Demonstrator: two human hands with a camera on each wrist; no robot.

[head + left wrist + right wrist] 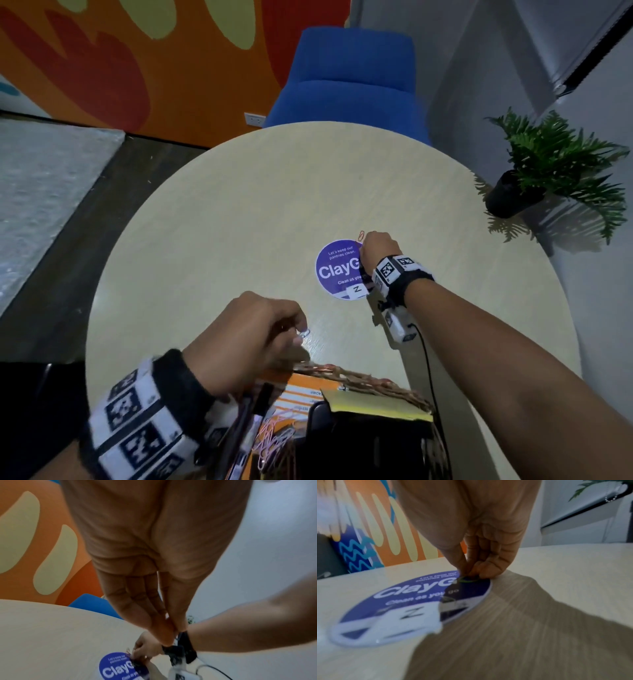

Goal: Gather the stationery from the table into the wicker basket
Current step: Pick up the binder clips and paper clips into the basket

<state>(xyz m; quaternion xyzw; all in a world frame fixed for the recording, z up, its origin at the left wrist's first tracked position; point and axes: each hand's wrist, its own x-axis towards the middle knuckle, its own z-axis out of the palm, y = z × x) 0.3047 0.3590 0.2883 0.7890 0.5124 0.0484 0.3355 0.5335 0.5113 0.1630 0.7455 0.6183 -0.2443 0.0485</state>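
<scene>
My left hand (298, 337) hovers just beyond the wicker basket (363, 379) and pinches a pale blue paper clip (305, 333) between thumb and fingertips. In the left wrist view its fingers (164, 631) are pressed together. My right hand (376, 245) is down on the far edge of a round purple sticker (337, 270). Its fingertips (471, 573) pinch a green paper clip (467, 579) that lies on the sticker (412, 601). An orange-red paper clip (360, 235) lies on the table just beyond that hand. The basket holds an orange notebook (301, 394), a yellow pad (373, 404), pens and loose clips.
The round pale wooden table (239, 212) fills the middle. A blue armchair (349, 78) stands behind its far edge. A potted fern (548, 168) sits on the floor at the right. A cable (428, 359) runs from my right wrist past the basket.
</scene>
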